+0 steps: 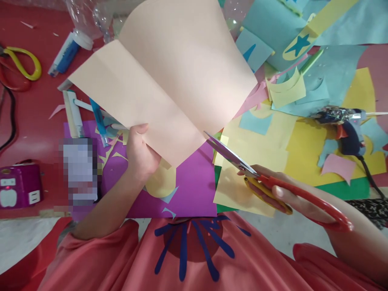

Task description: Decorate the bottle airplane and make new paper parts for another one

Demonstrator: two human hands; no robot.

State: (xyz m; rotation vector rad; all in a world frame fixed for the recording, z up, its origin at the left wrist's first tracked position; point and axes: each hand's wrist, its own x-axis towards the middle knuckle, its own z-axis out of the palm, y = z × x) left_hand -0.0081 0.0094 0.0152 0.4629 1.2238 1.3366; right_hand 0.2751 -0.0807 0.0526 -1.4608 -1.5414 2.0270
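Note:
A large peach sheet of paper (184,60), creased along a diagonal line, is lifted over the table. My left hand (142,155) pinches its lower left edge, thumb on top. In my right hand (273,190) is a pair of scissors (233,155) with one red and one yellow handle. Their blades point up and left, with the tip at the sheet's lower edge beside the crease. Whether the blades have cut into the paper I cannot tell. Below the sheet lies purple paper (194,194), with pale yellow paper (248,149) to its right.
A glue gun (348,129) with a cord lies at right on yellow paper (362,89). Blue cutouts and scraps fill the upper right. On the left are another pair of scissors (22,64), markers (72,111), a blurred phone (80,169) and a purple power adapter (20,186).

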